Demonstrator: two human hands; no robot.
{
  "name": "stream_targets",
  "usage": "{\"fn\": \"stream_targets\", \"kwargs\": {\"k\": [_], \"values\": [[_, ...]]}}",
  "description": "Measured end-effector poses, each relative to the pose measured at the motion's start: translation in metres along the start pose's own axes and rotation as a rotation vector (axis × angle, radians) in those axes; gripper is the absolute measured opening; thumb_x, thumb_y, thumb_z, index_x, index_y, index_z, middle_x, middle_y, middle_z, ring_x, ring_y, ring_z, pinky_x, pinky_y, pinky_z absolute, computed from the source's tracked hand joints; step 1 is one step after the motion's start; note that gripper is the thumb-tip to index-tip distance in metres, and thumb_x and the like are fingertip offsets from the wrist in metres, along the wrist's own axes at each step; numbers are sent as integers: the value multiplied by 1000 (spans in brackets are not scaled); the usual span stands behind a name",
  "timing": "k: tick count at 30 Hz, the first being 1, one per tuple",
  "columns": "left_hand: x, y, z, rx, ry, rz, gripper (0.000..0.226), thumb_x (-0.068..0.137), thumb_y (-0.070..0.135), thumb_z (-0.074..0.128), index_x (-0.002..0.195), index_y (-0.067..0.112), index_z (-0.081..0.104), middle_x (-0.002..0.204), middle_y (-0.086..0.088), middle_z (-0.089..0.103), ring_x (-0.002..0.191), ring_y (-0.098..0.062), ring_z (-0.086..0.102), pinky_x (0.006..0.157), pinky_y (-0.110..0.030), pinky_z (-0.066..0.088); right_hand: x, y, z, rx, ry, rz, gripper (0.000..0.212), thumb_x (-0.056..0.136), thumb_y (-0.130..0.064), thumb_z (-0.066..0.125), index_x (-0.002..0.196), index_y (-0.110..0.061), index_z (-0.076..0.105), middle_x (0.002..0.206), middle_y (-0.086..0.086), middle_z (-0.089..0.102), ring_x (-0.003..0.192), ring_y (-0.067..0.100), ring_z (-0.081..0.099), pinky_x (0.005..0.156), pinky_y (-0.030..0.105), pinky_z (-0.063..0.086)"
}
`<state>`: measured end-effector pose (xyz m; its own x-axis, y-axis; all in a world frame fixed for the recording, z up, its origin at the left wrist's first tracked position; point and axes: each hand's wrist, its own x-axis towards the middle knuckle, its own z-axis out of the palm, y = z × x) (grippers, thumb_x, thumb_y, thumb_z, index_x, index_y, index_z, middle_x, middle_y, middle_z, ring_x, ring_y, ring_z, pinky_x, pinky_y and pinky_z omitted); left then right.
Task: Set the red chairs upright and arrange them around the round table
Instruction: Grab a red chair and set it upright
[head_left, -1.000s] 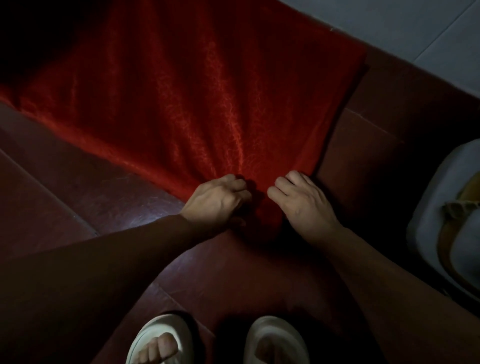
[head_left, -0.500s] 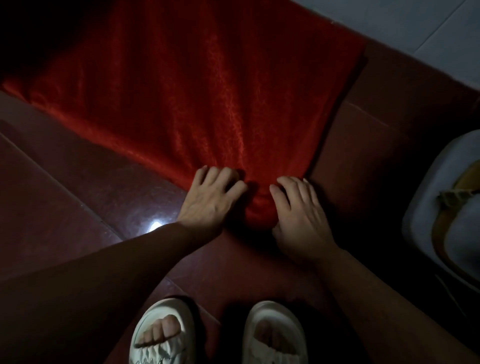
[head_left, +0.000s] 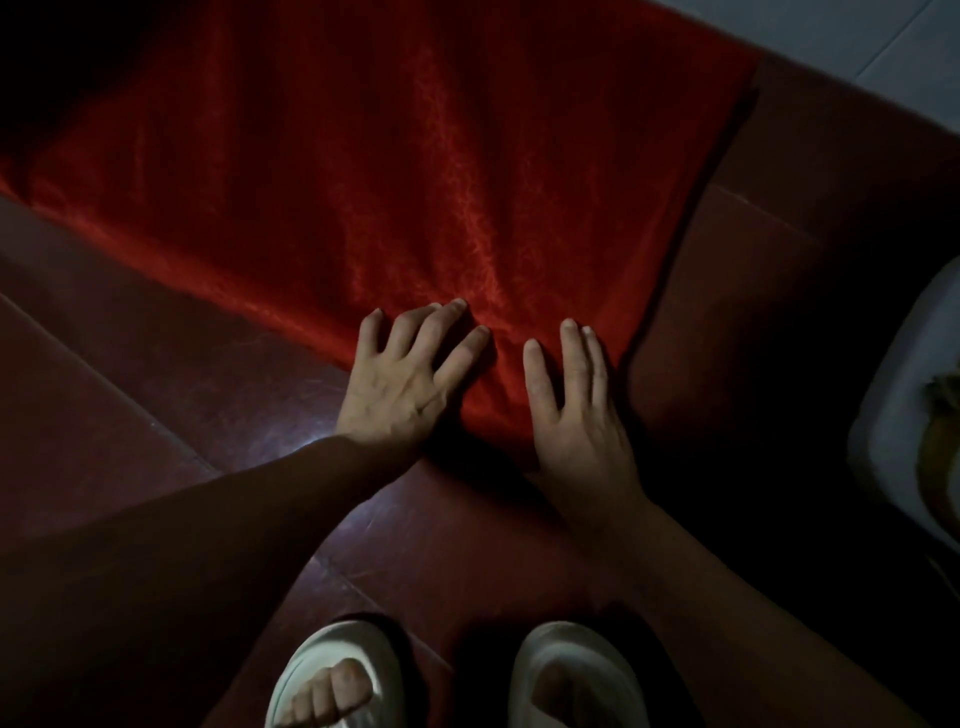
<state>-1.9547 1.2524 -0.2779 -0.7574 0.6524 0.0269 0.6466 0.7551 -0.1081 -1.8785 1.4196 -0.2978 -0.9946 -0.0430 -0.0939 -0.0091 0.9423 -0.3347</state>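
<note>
1. Head view: dark red floor tiles (head_left: 156, 395) run under us, with paler tiles at the top right, and the light is poor.
2. A red cover (head_left: 415, 171) lies spread over the floor; we take it for the fabric of a tipped chair, though no frame or legs show. No round table is in view.
3. Our left hand (head_left: 402, 379) rests on the cover's near corner with fingers spread and slightly bent, gripping nothing. Our right hand (head_left: 576, 415) lies flat just beside it, fingers straight, also holding nothing.
4. Risk, as we judge it: the satin looks slick, so a pull on cloth alone could slide the cover off rather than raise the chair. We would need something solid beneath.
5. Our sandals (head_left: 332, 675) stand near the corner, so a lifted chair could catch our toes.
6. Room: a white object (head_left: 883, 415) crowds the right edge; bare floor lies open on the left.
</note>
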Motion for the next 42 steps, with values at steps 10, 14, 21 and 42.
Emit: {"fn": "stream_targets", "kwargs": {"k": [10, 14, 21, 42], "values": [[4, 21, 13, 25, 157, 39, 39, 90, 25, 45, 115, 6, 67, 115, -18, 64, 100, -35, 64, 82, -57, 50, -1, 0, 4, 99, 48, 20, 88, 73, -26, 84, 145, -4, 37, 148, 26, 29, 140, 40, 25, 98, 47, 48], [3, 21, 20, 34, 205, 57, 36, 91, 23, 45, 114, 6, 67, 113, -18, 65, 97, -34, 64, 82, -54, 49, -1, 10, 1, 83, 57, -35, 91, 71, -29, 83, 144, -3, 37, 147, 29, 30, 138, 43, 28, 96, 50, 48], [5, 14, 13, -76, 177, 35, 31, 85, 23, 62, 112, 10, 65, 108, -15, 64, 85, -33, 58, 78, -53, 44, -1, 2, 5, -45, 100, 3, 81, 72, -26, 85, 140, -4, 45, 144, 29, 38, 135, 42, 36, 81, 43, 55], [5, 13, -21, -214, 176, 9, 12, 80, 13, 62, 90, 8, 66, 87, -7, 62, 76, -31, 57, 73, -52, 45, 4, -14, -12, -126, 222, -40, 32, 85, -1, 66, 117, -2, 65, 128, 22, 58, 120, 34, 55, 66, 38, 57]]}}
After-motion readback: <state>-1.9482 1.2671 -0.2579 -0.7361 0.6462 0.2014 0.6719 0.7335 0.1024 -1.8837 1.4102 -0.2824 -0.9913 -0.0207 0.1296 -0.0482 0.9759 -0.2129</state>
